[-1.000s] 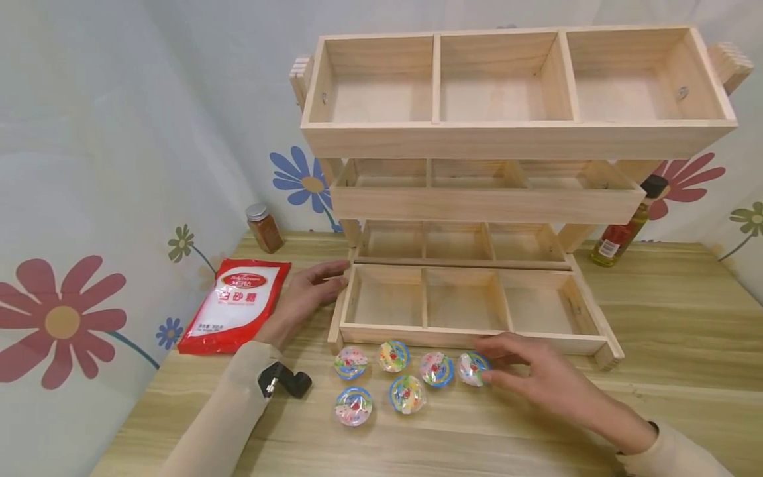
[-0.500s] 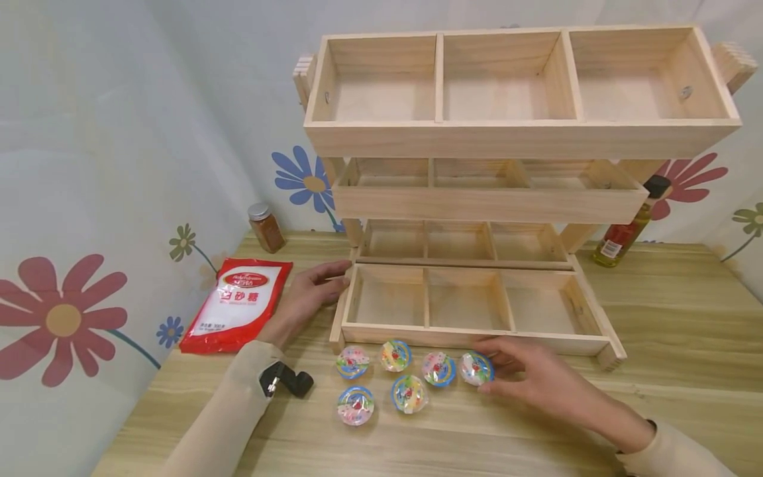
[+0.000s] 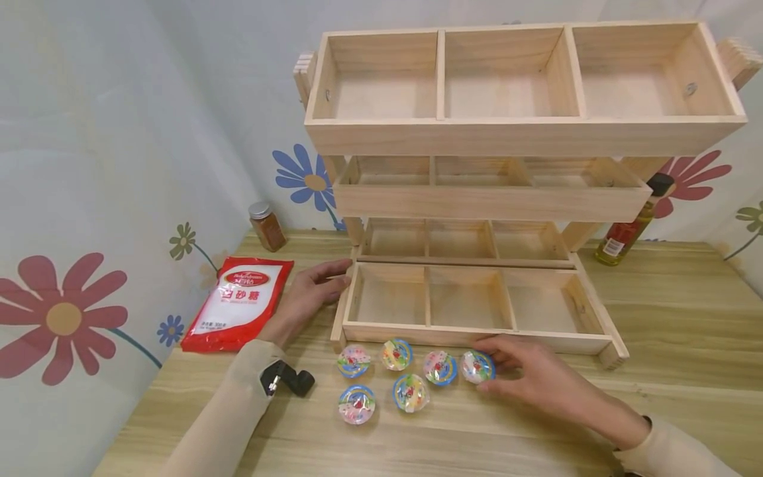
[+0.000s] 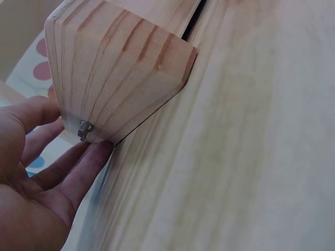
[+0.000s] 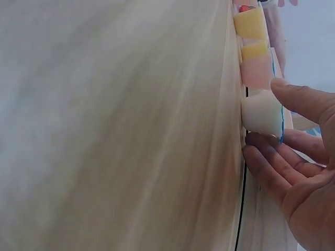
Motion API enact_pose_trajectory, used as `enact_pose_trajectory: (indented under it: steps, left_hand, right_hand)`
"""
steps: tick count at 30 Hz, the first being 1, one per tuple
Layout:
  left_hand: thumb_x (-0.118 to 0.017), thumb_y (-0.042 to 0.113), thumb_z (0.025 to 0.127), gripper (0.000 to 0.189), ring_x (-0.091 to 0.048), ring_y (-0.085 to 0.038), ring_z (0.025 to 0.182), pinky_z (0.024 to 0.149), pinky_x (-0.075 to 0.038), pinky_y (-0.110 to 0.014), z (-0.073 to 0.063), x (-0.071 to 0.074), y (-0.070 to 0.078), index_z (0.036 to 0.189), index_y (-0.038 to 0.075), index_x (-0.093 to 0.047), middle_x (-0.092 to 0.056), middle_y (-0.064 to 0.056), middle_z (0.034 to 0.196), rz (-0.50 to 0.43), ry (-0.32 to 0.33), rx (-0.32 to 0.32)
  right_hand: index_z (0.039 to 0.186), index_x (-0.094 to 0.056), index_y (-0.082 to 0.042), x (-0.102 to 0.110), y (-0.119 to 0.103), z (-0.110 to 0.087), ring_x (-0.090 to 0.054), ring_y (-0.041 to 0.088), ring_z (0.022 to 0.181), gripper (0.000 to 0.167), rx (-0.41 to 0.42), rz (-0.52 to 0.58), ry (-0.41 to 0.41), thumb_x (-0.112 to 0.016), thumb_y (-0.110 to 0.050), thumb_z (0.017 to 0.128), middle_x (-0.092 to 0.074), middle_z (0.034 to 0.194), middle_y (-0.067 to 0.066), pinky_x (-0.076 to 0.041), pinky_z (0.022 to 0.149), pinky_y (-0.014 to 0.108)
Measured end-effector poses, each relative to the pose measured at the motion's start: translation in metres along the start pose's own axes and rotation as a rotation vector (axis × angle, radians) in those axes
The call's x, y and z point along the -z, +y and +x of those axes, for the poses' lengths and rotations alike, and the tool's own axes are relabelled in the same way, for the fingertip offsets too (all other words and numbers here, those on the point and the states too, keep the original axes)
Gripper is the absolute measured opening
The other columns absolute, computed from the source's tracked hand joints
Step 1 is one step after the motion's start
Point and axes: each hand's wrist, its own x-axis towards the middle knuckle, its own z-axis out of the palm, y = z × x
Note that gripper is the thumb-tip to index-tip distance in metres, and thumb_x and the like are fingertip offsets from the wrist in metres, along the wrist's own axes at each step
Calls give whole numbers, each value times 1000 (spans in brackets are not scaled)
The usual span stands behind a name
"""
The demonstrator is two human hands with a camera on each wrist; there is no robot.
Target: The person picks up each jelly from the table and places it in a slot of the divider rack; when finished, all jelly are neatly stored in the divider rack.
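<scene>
A small jelly cup [image 3: 477, 366] with a blue-rimmed printed lid stands at the right end of a group of several jelly cups [image 3: 410, 393] before a wooden rack [image 3: 471, 336]. Beside this cup is my right hand [image 3: 539, 377], its index finger near the rack's front board. The right wrist view shows the pale cup [image 5: 263, 113] between my thumb and fingers, without a firm grip; fingertips rest on the table close to it. My left hand [image 3: 311, 291] touches the rack's left side with loosely extended fingers. At the rack's wooden foot [image 4: 115, 68], these fingertips meet its edge.
A red and white sugar bag [image 3: 238, 301] lies left of the rack. Behind it stands a spice jar [image 3: 267, 227]. An oil bottle [image 3: 626, 228] is at the back right. The rack's upper trays [image 3: 524, 138] overhang the lower ones.
My right thumb has drawn slightly away from the rightmost jelly cup, showing more of its lid. My left hand stays at the rack's side. The whole view shifts slightly.
</scene>
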Motion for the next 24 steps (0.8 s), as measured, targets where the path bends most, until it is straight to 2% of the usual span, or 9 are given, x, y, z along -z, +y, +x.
enact_pose_trajectory:
  steps: [7,13,19,24]
  left_hand:
    - [-69,20,105,49,-61,-30,132,103,-57,-37,-1,-1,0,152,9,-59,-59,-13,150,-22,2,-5]
    - [-69,20,105,49,-60,-31,133,103,-56,-38,-2,-1,2,152,10,-59,-58,-13,151,-19,-2,-2]
    - [-68,21,106,49,-61,-31,133,103,-56,-38,-2,0,2,152,11,-59,-58,-12,150,-13,-3,2]
    - [-69,21,105,49,-61,-30,133,104,-56,-38,-2,0,1,152,10,-59,-59,-12,150,-17,-5,-5]
  right_hand:
    - [125,-71,0,-3,0,1,-68,10,95,49,49,9,40,-93,-17,84,-74,115,6,-64,81,31]
    - [126,-72,-5,5,-8,3,-68,9,96,46,27,38,52,-91,-18,87,-71,110,-5,-63,84,30]
    - [122,-73,-8,16,-18,16,-69,10,94,40,29,60,88,-91,-13,86,-72,109,-7,-63,86,29]
    - [123,-72,-4,23,-27,32,-70,14,98,41,14,56,104,-90,-12,87,-74,112,-2,-62,91,31]
